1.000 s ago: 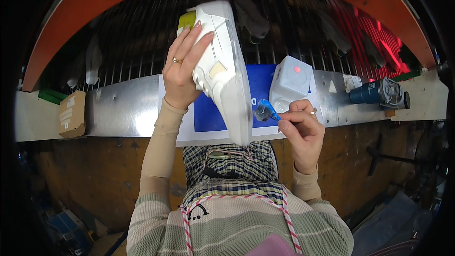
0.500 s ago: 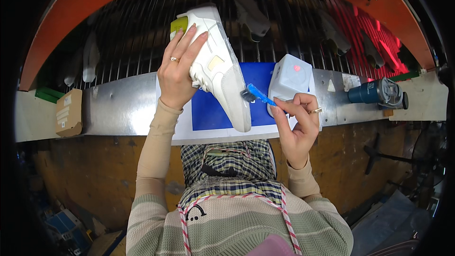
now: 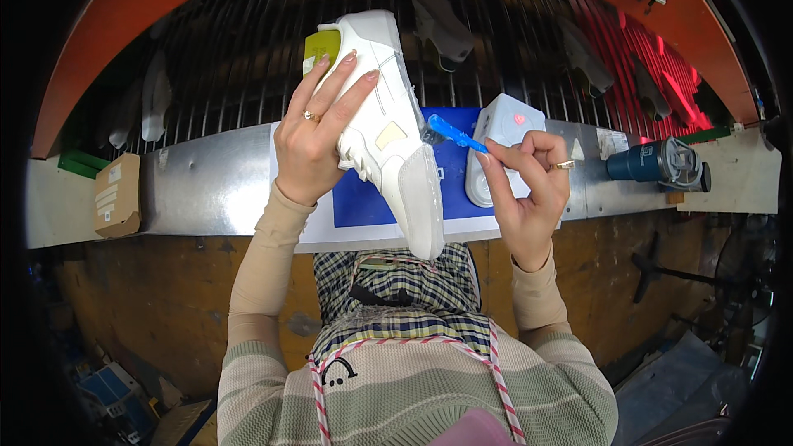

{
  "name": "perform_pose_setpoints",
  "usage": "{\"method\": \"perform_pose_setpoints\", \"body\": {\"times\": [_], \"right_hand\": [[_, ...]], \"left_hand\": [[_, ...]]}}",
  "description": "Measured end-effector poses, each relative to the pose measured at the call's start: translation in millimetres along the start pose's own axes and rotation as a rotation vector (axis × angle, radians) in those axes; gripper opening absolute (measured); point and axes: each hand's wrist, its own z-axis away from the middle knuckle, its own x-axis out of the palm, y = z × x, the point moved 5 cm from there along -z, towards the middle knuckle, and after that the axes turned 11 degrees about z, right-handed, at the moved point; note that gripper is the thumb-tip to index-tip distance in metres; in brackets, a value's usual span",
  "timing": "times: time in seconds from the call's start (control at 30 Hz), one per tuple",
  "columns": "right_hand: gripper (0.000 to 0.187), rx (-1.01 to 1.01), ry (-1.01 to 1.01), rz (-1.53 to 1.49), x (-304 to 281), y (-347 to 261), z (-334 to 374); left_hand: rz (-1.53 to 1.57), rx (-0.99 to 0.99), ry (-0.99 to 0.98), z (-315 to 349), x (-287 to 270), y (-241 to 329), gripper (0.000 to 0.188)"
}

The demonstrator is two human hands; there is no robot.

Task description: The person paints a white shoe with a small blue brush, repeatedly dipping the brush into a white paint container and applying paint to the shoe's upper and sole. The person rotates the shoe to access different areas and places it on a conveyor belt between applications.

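1. the left grip (image 3: 310, 149) is closed on the shoe (image 3: 384, 103), holding it above the worktop (image 3: 211, 182), toe toward the body. its fingers lie spread over the upper; the thumb is hidden. if that hold is light, the shoe could twist or drop.
2. the right grip (image 3: 524, 190) pinches the brush (image 3: 456, 134) by the handle end, bristles at the sole edge; i cannot tell whether they touch. held so far back, the brush could swing and smear the white upper, if wet.
3. the tub (image 3: 502, 120) stands just beyond the right grip; a stray knuckle could tip it.
4. the toe reaches past the near edge of the sheet (image 3: 372, 208), so drips might hit the apron (image 3: 413, 301).
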Motion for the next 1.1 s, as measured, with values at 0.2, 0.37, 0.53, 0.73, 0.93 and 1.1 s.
{"method": "perform_pose_setpoints", "body": {"times": [0.2,0.37,0.53,0.73,0.93,1.1], "right_hand": [[0.024,0.02,-0.05,-0.115,-4.2,7.2,-0.6],[0.026,0.011,-0.088,-0.132,-10.6,6.9,8.6],[0.027,-0.02,-0.087,-0.16,-16.7,4.8,13.2],[0.028,-0.043,-0.085,-0.156,-24.1,-0.3,16.5],[0.031,-0.101,-0.039,-0.15,-27.1,-3.9,13.9],[0.036,-0.14,-0.024,-0.145,-27.5,-3.8,7.2]], "left_hand": [[0.02,-0.008,-0.002,-2.5,1.8,-0.6,0.058],[0.03,-0.043,-0.025,-3.5,1.8,-4.5,0.061],[0.031,-0.064,-0.066,-3.2,1.0,-6.2,0.06],[0.059,-0.107,-0.119,-1.8,2.2,-10.8,0.062],[0.176,-0.184,-0.239,1.9,2.9,-14.4,0.061],[0.282,-0.277,-0.378,9.7,4.2,-12.9,0.061]]}}
